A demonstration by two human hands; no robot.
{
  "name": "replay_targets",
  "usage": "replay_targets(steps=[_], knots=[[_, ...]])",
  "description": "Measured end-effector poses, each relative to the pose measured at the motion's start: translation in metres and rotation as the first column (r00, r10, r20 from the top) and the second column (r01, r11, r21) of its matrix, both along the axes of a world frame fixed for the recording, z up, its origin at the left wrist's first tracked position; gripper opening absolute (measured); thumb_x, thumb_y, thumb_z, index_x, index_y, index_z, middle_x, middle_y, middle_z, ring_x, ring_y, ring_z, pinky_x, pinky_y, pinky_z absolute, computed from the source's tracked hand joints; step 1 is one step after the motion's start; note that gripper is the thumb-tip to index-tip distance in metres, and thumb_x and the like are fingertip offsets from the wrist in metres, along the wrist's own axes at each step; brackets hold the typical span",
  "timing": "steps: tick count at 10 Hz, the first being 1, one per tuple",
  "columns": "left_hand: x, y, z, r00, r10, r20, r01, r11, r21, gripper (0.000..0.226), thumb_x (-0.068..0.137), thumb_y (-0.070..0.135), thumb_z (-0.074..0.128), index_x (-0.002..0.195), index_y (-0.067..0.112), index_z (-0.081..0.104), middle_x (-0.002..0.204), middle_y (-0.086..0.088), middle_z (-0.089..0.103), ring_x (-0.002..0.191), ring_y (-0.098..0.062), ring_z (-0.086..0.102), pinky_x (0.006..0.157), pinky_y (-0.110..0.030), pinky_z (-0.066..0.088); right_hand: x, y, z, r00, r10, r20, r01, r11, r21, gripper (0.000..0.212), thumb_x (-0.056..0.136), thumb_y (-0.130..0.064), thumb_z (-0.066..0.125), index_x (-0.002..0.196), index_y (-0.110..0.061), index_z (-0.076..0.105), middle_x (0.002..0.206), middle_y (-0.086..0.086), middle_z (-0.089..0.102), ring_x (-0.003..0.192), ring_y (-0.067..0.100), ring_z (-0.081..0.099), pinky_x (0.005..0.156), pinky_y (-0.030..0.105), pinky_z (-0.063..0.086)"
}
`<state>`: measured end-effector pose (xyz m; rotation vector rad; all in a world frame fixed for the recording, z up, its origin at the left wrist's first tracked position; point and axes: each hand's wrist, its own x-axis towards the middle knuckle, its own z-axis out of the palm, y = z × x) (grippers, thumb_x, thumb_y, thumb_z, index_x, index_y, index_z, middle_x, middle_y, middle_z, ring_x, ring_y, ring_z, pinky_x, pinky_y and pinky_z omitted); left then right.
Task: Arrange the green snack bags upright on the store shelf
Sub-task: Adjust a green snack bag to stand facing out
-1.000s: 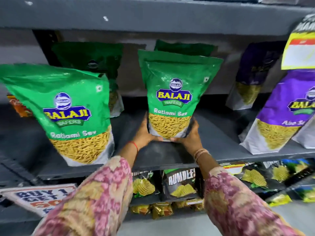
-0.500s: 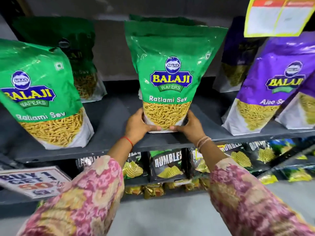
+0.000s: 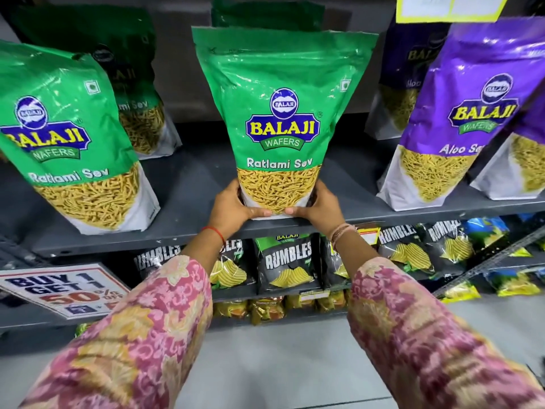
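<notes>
A green Balaji Ratlami Sev bag [image 3: 281,113] stands upright at the front middle of the grey shelf [image 3: 188,184]. My left hand [image 3: 233,206] grips its lower left corner and my right hand [image 3: 318,208] grips its lower right corner, thumbs across the bag's base. A second green bag [image 3: 265,13] stands right behind it, mostly hidden. Another green bag [image 3: 65,137] leans at the front left, with one more green bag [image 3: 129,93] behind that.
Purple Balaji Aloo Sev bags [image 3: 460,113] stand at the right of the same shelf. A yellow price tag [image 3: 448,7] hangs above them. Black Rumbles chip bags [image 3: 286,261] fill the shelf below. A "Buy 1 Get 1" sign [image 3: 65,287] sits at lower left.
The green bag has come forward from mid-shelf to the shelf's front edge with both hands on its base. The view has moved closer and tilted down.
</notes>
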<state>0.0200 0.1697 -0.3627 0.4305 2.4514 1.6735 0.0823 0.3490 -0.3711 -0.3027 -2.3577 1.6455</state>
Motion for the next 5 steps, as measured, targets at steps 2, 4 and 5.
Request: replay_targets(steps=[2,4,5], knots=[[0.001,-0.001,-0.001,1.000,-0.030,-0.004,0.030,1.000,0.007,0.075,0.045,0.018,0.087,0.111,0.019,0.051,0.107,-0.001,0.063,0.101,-0.020,0.060,0.091,-0.030,0.047,0.002,-0.001,0.002,0.999,0.021,0.028,-0.020,1.000,-0.017,0.073,0.062,-0.008,0.081,0.124,-0.007,0.044,0.115,0.006,0.059,0.103,0.016,0.053,0.086,0.019,0.040],[0.004,-0.003,-0.004,0.998,-0.047,0.039,0.047,0.999,0.011,0.080,0.049,0.019,0.086,0.119,0.018,0.047,0.113,-0.001,0.061,0.110,-0.021,0.057,0.094,-0.029,0.044,0.003,-0.002,0.007,0.997,0.011,0.074,-0.009,1.000,-0.027,0.090,0.061,-0.001,0.081,0.135,-0.007,0.029,0.126,0.006,0.050,0.121,0.024,0.047,0.088,0.012,0.039],[0.028,-0.011,-0.004,1.000,0.013,0.013,-0.014,0.998,0.064,0.086,0.059,0.020,0.081,0.132,0.016,0.036,0.130,-0.007,0.055,0.118,-0.019,0.052,0.103,-0.034,0.041,0.027,-0.020,0.015,0.989,-0.146,-0.019,0.146,0.989,-0.009,0.113,0.056,0.001,0.083,0.143,-0.005,0.010,0.150,0.016,0.026,0.138,0.024,0.025,0.112,0.024,0.028]])
